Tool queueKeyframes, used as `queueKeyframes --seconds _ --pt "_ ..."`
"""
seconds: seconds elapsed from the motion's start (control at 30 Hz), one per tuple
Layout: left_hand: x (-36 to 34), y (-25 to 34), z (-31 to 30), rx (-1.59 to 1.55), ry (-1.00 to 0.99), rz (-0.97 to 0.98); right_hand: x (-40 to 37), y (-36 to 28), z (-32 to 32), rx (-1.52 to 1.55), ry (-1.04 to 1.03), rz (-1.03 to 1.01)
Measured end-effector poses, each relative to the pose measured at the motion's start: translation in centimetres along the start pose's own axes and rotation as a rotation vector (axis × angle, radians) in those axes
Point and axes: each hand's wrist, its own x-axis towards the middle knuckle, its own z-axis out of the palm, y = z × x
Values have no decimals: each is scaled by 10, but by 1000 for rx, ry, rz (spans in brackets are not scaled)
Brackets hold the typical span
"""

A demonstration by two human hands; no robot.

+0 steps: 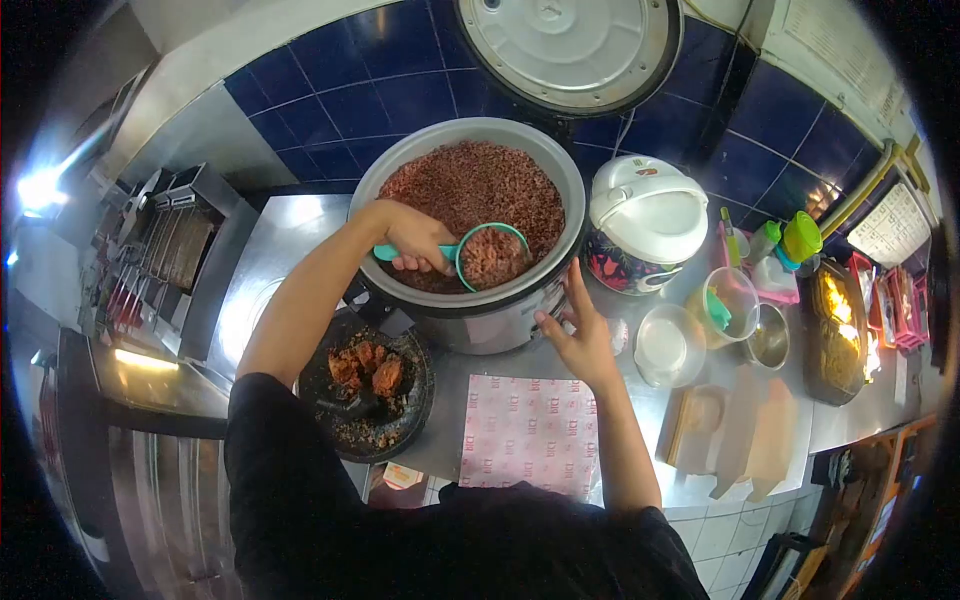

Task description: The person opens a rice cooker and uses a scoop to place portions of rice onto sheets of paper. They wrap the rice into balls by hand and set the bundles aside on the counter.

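Observation:
My left hand (pixel 415 240) is closed round the handle of a teal round scoop (pixel 462 262), over the inside of a large rice cooker (pixel 365 205). Reddish-brown rice (pixel 480 170) fills much of the pot, and more of it lies in the scoop's bowl. At the cooker's right front side, my right hand (pixel 585 335) has its fingers stretched apart, fingertips right by the outer wall. Below my left forearm sits a dark stone mortar (pixel 425 405) with browned fried pieces (pixel 388 378) and crumbs. A printed paper sheet (pixel 528 430) lies flat in front of the cooker.
The cooker's raised lid (pixel 570 45) stands behind the pot. To the right are a white flowered rice cooker (pixel 650 215), clear plastic tubs (pixel 668 345), a metal bowl (pixel 768 338) and brown cartons (pixel 765 425). A grill (pixel 175 245) is at the left.

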Motion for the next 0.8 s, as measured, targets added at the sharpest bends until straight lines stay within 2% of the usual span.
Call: queueKeyframes --seconds 0.1,0.17,0.23,0.27,0.33,0.37,0.43,0.5,0.53,0.57,0.63,0.73,0.77,0.8 --pt "6 -1 -1 11 -24 -12 -1 1 0 -90 24 -68" --pt "7 0 7 43 -36 -2 -1 -8 -3 35 -103 139" --pt "9 7 18 236 122 45 -2 -7 -1 54 -114 121" --pt "9 5 19 237 122 44 -1 -7 -2 64 -106 95" --pt "13 5 17 607 253 142 0 -6 -4 43 -102 108" --pt "11 17 19 610 248 147 -1 -6 -4 26 -108 122" --pt "-3 40 26 676 252 -76 -1 -12 -4 11 -111 133" --pt "4 24 24 698 251 -36 1 -9 -1 -6 -122 130" --pt "8 23 20 740 247 18 1 2 2 -53 -64 45" --pt "8 29 17 745 251 25 1 4 1 -102 -1 -35" --pt "2 38 14 688 149 34 1 3 2 -127 21 -24" --pt "1 43 13 657 140 -40 1 -2 10 -121 21 -22" --pt "2 29 6 477 107 -26 0 -3 9 -99 45 -15" --pt "2 19 0 479 112 -22 0 0 7 -103 47 -19"
